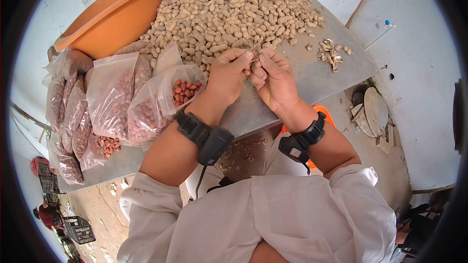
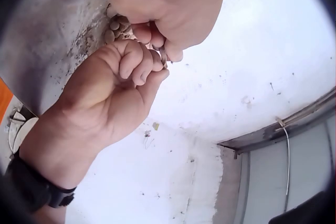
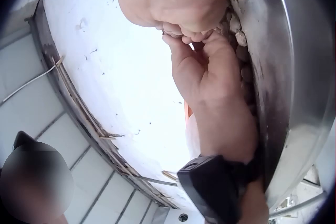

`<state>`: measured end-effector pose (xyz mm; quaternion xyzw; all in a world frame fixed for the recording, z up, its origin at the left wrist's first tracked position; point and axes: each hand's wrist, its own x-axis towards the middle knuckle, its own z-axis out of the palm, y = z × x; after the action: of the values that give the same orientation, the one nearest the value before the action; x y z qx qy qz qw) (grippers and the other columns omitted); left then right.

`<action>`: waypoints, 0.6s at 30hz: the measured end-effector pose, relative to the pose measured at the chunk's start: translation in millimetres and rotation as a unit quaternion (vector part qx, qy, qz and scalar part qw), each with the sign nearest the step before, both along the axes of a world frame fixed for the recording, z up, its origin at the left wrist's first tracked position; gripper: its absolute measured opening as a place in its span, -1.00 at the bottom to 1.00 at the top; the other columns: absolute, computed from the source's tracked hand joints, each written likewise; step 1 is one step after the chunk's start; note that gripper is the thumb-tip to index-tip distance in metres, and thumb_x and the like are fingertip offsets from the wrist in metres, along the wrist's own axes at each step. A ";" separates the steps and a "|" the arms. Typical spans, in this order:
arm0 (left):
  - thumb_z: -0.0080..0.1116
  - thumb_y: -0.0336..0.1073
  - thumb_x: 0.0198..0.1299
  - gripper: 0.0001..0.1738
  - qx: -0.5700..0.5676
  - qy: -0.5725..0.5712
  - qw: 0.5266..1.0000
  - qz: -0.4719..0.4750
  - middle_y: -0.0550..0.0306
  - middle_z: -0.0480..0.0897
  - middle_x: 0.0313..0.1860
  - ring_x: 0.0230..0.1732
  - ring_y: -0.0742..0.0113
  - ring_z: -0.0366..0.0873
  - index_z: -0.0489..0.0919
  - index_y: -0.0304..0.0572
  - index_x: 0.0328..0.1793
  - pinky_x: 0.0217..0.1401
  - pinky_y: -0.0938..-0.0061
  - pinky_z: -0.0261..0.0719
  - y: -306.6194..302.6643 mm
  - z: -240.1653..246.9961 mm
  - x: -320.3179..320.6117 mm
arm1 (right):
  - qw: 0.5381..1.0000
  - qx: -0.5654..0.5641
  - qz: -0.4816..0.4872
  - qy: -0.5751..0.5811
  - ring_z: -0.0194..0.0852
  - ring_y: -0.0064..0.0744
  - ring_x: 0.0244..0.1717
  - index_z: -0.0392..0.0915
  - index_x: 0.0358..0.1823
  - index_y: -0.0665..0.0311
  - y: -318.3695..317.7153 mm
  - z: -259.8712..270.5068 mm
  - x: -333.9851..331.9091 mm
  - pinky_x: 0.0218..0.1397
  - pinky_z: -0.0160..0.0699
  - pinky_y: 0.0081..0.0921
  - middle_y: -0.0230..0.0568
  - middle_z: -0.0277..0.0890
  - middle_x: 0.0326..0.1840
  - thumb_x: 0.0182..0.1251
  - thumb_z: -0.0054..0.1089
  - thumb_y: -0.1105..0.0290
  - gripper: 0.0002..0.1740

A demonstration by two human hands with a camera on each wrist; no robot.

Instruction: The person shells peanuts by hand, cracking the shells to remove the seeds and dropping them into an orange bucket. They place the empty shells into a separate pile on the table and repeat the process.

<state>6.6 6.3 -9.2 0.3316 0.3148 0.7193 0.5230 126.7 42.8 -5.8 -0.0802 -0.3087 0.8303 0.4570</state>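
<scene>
Both hands meet at the front of a heap of unshelled peanuts (image 1: 234,9) on a metal table. The left hand (image 1: 225,79) and the right hand (image 1: 279,80) have thumbs and fingertips close together, pinching a small peanut (image 1: 255,56) between them. Most of that peanut is hidden by the fingers. In the left wrist view a brown bit of shell (image 2: 164,56) shows between the left fingertips and the right thumb. The right hand's other fingers are curled inward.
Clear bags of shelled red peanuts (image 1: 112,95) crowd the table's left side, one open bag (image 1: 186,91) beside the left forearm. Behind them stands an orange basin (image 1: 114,19). Empty shells (image 1: 330,54) lie to the right. An orange container (image 1: 319,112) is below the table edge (image 1: 258,125).
</scene>
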 end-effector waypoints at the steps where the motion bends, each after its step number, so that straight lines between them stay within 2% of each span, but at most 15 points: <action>1: 0.16 -0.42 0.15 -0.92 0.006 0.062 0.997 0.045 0.25 0.55 -0.43 -0.41 0.54 0.42 0.57 -0.29 -0.28 -0.31 0.66 0.41 -0.8 1.4 2.5 | 1.000 -0.019 0.007 0.001 0.14 -0.65 -0.60 0.40 -0.29 0.27 -0.5 0.8 0.3 -0.56 0.10 -0.71 -0.39 0.31 -0.53 0.30 0.03 0.48 -0.97; 3: 0.15 -0.43 0.14 -0.92 0.017 0.183 0.974 0.132 0.25 0.56 -0.43 -0.39 0.57 0.44 0.58 -0.30 -0.28 -0.31 0.67 0.42 -2.1 4.6 7.3 | 0.998 -0.058 0.031 0.007 0.15 -0.65 -0.61 0.39 -0.33 0.25 -0.4 -0.5 0.2 -0.58 0.11 -0.71 -0.39 0.31 -0.53 0.28 0.07 0.48 -0.95; 6: 0.14 -0.45 0.14 -0.91 0.040 0.265 0.948 0.171 0.25 0.57 -0.41 -0.36 0.60 0.45 0.59 -0.31 -0.26 -0.30 0.69 0.42 -1.2 2.0 6.7 | 0.998 -0.052 0.036 -0.003 0.17 -0.66 -0.61 0.37 -0.38 0.24 0.6 -4.3 -3.0 -0.60 0.12 -0.72 -0.40 0.32 -0.54 0.26 0.11 0.47 -0.90; 9: 0.13 -0.42 0.16 -0.92 0.022 0.226 0.961 0.155 0.28 0.56 -0.44 -0.41 0.60 0.43 0.59 -0.29 -0.29 -0.34 0.69 0.40 -4.7 5.5 10.1 | 0.999 -0.034 0.015 -0.011 0.18 -0.67 -0.62 0.38 -0.40 0.24 -2.2 -3.4 -5.8 -0.62 0.11 -0.73 -0.40 0.33 -0.54 0.25 0.13 0.48 -0.89; 13: 0.14 -0.39 0.16 -0.90 0.021 0.122 0.989 0.083 0.27 0.54 -0.46 -0.47 0.58 0.38 0.58 -0.29 -0.30 -0.39 0.69 0.37 -4.8 6.8 8.2 | 1.000 -0.015 -0.016 -0.013 0.18 -0.67 -0.63 0.39 -0.41 0.26 -2.4 -5.1 -6.7 -0.62 0.11 -0.73 -0.36 0.37 -0.53 0.25 0.12 0.48 -0.89; 18: 0.11 -0.40 0.18 -0.88 0.008 0.036 0.999 0.040 0.22 0.53 -0.46 -0.48 0.57 0.35 0.56 -0.33 -0.28 -0.39 0.69 0.35 -1.5 4.8 6.6 | 1.000 -0.005 -0.002 -0.018 0.16 -0.67 -0.64 0.39 -0.41 0.28 0.6 -8.2 -6.3 -0.62 0.11 -0.74 -0.32 0.38 -0.52 0.28 0.07 0.48 -0.90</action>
<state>13.2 4.8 -4.4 0.3486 0.3411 0.7294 0.4796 120.4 43.4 -14.0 -0.0976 -0.3126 0.8292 0.4530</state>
